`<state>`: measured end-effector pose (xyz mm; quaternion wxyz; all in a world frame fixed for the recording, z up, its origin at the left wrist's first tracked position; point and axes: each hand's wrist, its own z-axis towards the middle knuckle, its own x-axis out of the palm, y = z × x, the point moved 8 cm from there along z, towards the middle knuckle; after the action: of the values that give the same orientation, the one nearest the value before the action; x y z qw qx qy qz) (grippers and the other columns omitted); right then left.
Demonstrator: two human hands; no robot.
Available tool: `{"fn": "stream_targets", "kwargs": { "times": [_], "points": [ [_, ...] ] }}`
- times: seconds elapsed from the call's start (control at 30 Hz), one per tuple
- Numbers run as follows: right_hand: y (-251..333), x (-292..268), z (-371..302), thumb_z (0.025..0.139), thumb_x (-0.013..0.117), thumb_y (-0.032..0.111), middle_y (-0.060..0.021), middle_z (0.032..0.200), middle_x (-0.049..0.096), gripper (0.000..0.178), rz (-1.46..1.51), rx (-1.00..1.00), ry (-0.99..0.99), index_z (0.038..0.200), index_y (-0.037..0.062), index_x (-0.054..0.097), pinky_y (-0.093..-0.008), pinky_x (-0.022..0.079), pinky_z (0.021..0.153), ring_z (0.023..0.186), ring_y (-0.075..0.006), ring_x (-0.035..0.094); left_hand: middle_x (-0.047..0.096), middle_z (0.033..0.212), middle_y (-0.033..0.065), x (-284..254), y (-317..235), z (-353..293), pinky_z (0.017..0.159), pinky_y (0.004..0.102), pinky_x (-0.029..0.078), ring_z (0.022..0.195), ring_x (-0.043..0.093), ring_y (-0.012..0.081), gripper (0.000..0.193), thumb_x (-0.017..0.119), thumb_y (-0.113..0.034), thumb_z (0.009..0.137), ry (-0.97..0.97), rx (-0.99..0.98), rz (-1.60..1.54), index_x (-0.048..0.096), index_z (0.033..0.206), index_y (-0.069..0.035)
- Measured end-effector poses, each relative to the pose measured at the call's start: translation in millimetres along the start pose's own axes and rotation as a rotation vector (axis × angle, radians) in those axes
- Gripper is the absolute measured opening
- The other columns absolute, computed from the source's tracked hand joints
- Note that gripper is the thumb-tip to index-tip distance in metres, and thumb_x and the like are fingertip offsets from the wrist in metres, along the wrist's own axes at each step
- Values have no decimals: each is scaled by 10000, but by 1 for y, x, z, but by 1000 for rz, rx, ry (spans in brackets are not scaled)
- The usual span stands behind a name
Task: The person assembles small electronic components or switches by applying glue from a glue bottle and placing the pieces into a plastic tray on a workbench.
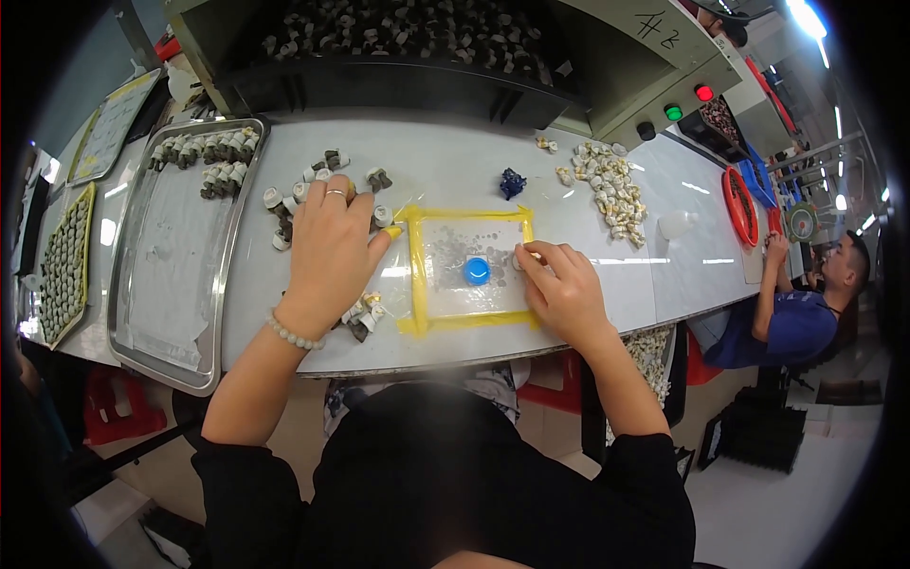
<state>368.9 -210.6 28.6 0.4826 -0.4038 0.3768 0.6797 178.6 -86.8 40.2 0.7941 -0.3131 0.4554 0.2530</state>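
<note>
My left hand [332, 242] reaches over a loose group of small white-and-dark-grey figure-like pieces [275, 201]. Its thumb, in a yellow finger cover, stands apart beside one white piece [382, 216]; the other fingertips are partly hidden among the pieces. Over the right edge of a clear sheet [445, 299] framed with yellow tape, my right hand [566, 292] pinches a small whitish piece [518, 257], mostly covered by the fingers. A round blue cap-like dish [477, 271] sits on the sheet, with grey smudges around it. More grey-and-white pieces [360, 318] lie near my left wrist.
A metal tray [220, 313] at left holds rows of pieces. Whitish-yellow pieces [616, 194] are heaped at right, near a crumpled dark-blue lump [512, 183]. Behind stands a machine [626, 71] with a dark bin [398, 90]. Another person [796, 313] sits far right.
</note>
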Motion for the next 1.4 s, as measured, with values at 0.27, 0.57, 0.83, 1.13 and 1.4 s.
{"fn": "stream_targets", "kwargs": {
  "times": [0.27, 0.57, 0.83, 1.13, 1.4],
  "points": [
    [-18, 2, 0, 739, 691, 59, -91, 888, 625, 231, 246, 141, 43, 968, 29, 668, -338, 488, 681, 783, -248, 594, 528, 1029, 94, 15, -5, 4, 799, 385, 386, 981, 475, 261, 235, 679, -89, 673, -17, 49, -65, 616, 889, -26],
    [-9, 4, 13, 746, 683, 60, -80, 861, 608, 196, 453, 215, 87, 938, 23, 678, -297, 494, 649, 736, -212, 607, 514, 1126, 102, 21, -1, 0, 901, 416, 343, 1114, 433, 295, 291, 693, -93, 680, 58, 53, -68, 583, 946, -44],
    [15, 13, 37, 741, 687, 69, -82, 850, 613, 190, 359, 90, 199, 929, 42, 688, -307, 500, 643, 737, -227, 608, 614, 993, 89, 2, -5, -12, 869, 326, 461, 942, 585, 191, 244, 626, 25, 733, 147, -225, -1068, 563, 966, -13],
    [17, 14, 40, 744, 693, 62, -81, 839, 606, 187, 407, 90, 191, 930, 35, 688, -299, 494, 646, 744, -225, 603, 596, 1059, 81, 38, -35, -76, 864, 280, 475, 945, 584, 131, 294, 580, -16, 867, 358, -511, -1919, 543, 1155, 31],
    [13, 11, 35, 757, 690, 65, -81, 863, 608, 194, 416, 143, 176, 949, 39, 687, -290, 490, 652, 753, -211, 601, 589, 1131, 83, 65, -58, -92, 860, 281, 472, 964, 600, 160, 367, 555, -71, 920, 297, -511, -1864, 489, 1272, 10]
  ]
}}
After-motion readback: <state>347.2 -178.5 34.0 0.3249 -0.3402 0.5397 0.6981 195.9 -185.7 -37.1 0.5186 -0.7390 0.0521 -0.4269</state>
